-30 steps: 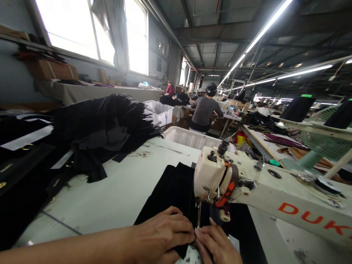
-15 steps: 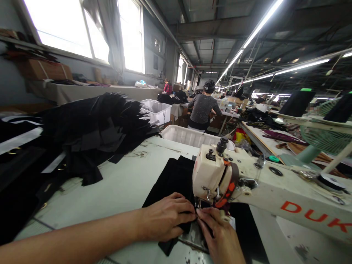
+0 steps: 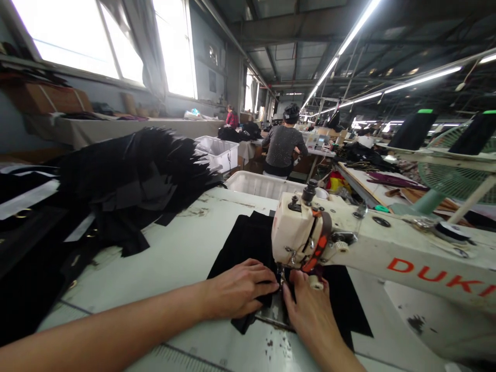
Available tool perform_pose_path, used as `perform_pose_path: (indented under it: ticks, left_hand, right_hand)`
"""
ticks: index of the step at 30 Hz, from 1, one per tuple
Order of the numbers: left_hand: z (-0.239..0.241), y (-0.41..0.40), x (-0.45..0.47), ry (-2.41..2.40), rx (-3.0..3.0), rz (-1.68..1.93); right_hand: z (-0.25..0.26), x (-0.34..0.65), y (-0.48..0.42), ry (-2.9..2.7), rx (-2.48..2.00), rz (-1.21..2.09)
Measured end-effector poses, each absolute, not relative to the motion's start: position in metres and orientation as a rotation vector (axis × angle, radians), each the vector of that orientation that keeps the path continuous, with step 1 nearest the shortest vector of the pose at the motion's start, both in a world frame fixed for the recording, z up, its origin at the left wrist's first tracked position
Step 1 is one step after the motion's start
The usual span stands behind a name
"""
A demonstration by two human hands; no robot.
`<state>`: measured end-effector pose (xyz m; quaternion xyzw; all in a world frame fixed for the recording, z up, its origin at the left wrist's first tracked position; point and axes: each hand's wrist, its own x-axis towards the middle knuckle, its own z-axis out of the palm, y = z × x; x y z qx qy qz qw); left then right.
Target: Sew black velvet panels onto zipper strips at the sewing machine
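A black fabric piece point(image 3: 242, 243) lies on the sewing table under the head of a cream sewing machine point(image 3: 292, 227). Its presser foot and needle area point(image 3: 280, 274) are between my two hands. My left hand point(image 3: 242, 289) rests flat on the cloth, fingers stretched toward the needle from the left. On the other side, my right hand point(image 3: 312, 307) lies over the cloth beside the presser foot, thumb apart from the fingers. Its fingertips are partly hidden behind the machine head and a small white knob.
A big heap of black cut pieces point(image 3: 127, 175) covers the table's left side. White plastic bins point(image 3: 256, 185) stand beyond the table edge. A co-worker in a grey top point(image 3: 284, 147) sits ahead. Thread cones point(image 3: 413, 129) and a green fan point(image 3: 449, 165) are at right.
My right hand's thumb and fingers have spread apart and shifted slightly away from the needle. My left hand stays on the cloth. The camera view has shifted slightly.
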<state>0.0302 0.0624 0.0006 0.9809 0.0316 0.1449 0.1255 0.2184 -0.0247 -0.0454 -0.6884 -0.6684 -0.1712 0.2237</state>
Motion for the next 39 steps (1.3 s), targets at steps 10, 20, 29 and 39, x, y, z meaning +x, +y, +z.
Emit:
perform_pose_path:
  ticks: [10,20,29,39]
  left_hand:
    - [0.0,0.061,0.03,0.109,2.9,0.395]
    - [-0.002,0.057,0.031,0.126,2.962,0.394]
    - [-0.008,0.065,0.036,0.163,2.87,0.476]
    - [-0.009,0.07,0.038,0.192,2.855,0.481]
  right_hand:
    - [-0.042,0.247,-0.028,-1.945,-1.723,-0.572]
    - [-0.042,0.247,-0.043,-2.246,-1.307,-0.677]
    - [-0.056,0.255,-0.037,-2.309,-1.36,-0.79]
    - [-0.059,0.256,-0.037,-2.325,-1.479,-0.774]
